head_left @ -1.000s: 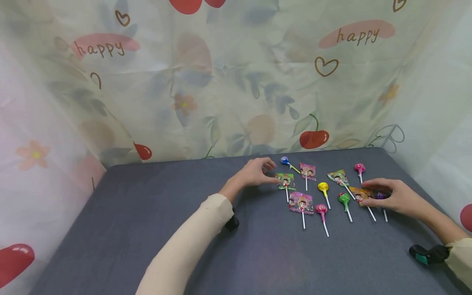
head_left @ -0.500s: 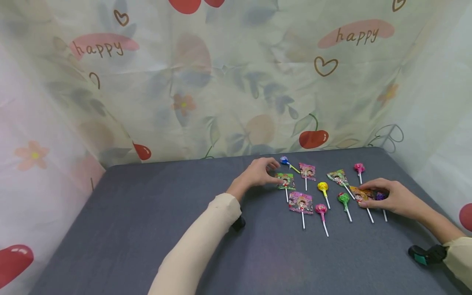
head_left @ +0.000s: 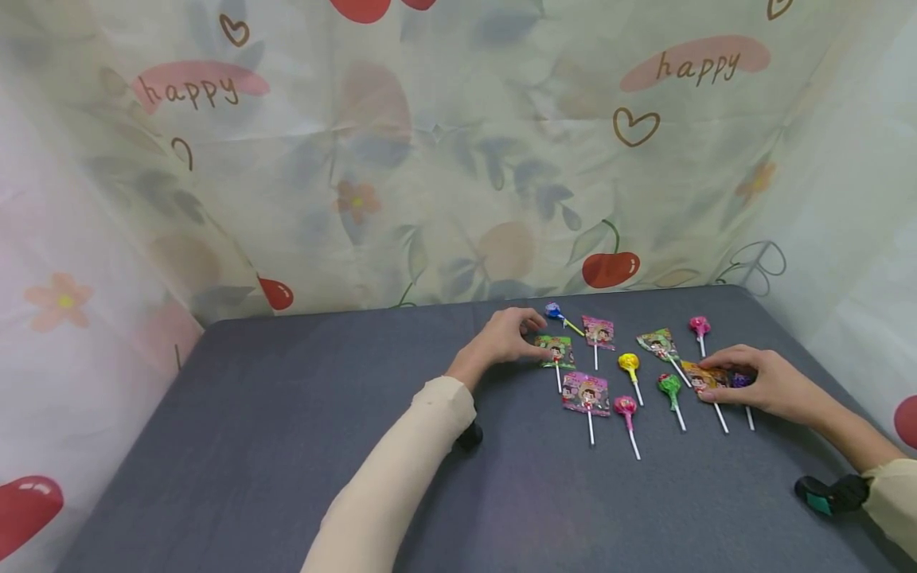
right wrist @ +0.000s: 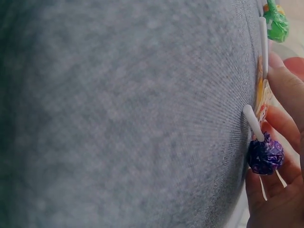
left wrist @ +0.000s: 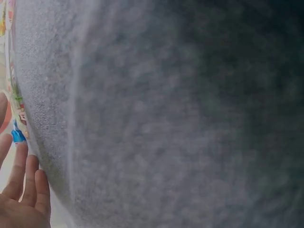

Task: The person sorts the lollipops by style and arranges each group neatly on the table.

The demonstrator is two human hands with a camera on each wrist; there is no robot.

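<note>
My left hand point(head_left: 503, 338) is at the left side of a green-wrapped flat lollipop point(head_left: 557, 350), its thumb over the wrapper and its other fingers bent above. Those fingers show loosely spread in the left wrist view, near a blue lollipop point(left wrist: 18, 135). On the right, my right hand point(head_left: 770, 386) pinches an orange-wrapped flat lollipop point(head_left: 705, 377) between thumb and index finger, the white stick pointing toward me. Beneath that hand lies a purple round lollipop point(right wrist: 266, 156), close to the other fingers; the palm partly hides it in the head view.
Around the hands lie pink-wrapped flat lollipops point(head_left: 586, 393), a yellow lollipop point(head_left: 628, 364), a green round one point(head_left: 669, 387), pink round ones point(head_left: 626, 407) and another green packet point(head_left: 657, 344). The grey tabletop point(head_left: 322, 414) ends at a printed curtain point(head_left: 444, 199).
My left hand has shifted slightly right, bringing its thumb over the green wrapper. The right thumb and index finger have closed on the orange lollipop, whose stick has swung slightly left.
</note>
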